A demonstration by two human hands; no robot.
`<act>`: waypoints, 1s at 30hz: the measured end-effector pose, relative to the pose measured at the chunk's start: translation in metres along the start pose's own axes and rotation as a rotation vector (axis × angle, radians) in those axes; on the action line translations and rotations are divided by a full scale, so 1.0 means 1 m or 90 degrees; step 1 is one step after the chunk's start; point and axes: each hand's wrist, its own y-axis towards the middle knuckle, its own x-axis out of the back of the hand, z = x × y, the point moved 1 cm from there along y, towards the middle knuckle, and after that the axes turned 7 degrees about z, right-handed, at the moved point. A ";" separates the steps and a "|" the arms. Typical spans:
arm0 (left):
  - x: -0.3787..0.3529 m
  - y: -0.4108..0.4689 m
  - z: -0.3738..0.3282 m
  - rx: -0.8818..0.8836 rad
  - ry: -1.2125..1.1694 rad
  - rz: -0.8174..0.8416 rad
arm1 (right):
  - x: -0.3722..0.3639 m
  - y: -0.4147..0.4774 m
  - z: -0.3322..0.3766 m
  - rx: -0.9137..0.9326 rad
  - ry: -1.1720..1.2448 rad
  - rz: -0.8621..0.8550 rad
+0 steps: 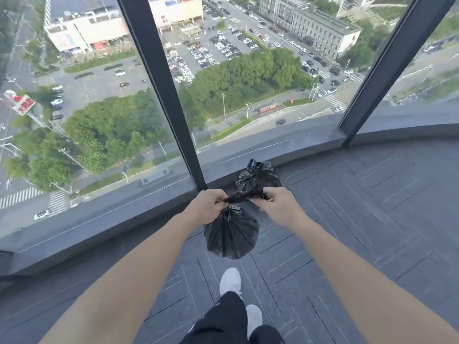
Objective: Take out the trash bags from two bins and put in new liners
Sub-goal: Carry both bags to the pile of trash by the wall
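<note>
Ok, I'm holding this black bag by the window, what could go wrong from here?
The held bag hangs from its twisted neck, pulled between the left hand and right hand; the plastic could tear or slip. The tied bag on the floor ahead might trip you.

The bag (231,234) pinched between the left hand (207,207) and right hand (277,204) is thin black plastic, glossy and finely creased. The second bag (258,177) is the same shiny crinkled film. The floor (347,207) is matt grey carpet with a short rough pile. The window (248,83) is smooth clear glass; its frame (159,70) looks like dark matt metal. The shoes (231,279) look like white matt cloth.
</note>
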 end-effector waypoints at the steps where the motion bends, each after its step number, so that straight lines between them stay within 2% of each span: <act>1: 0.000 0.015 -0.001 0.002 -0.011 -0.004 | 0.010 0.014 -0.007 -0.012 -0.009 0.007; 11: 0.000 0.184 0.017 0.069 -0.077 0.032 | 0.094 0.190 -0.037 -0.069 -0.134 0.122; 18: -0.011 0.286 0.047 0.173 -0.088 -0.013 | 0.126 0.306 -0.086 -0.103 -0.192 0.156; 23: -0.059 0.373 0.105 0.234 -0.107 -0.059 | 0.119 0.395 -0.190 -0.106 -0.272 0.211; 30: -0.148 0.489 0.184 0.237 -0.095 -0.182 | 0.071 0.501 -0.375 -0.083 -0.302 0.298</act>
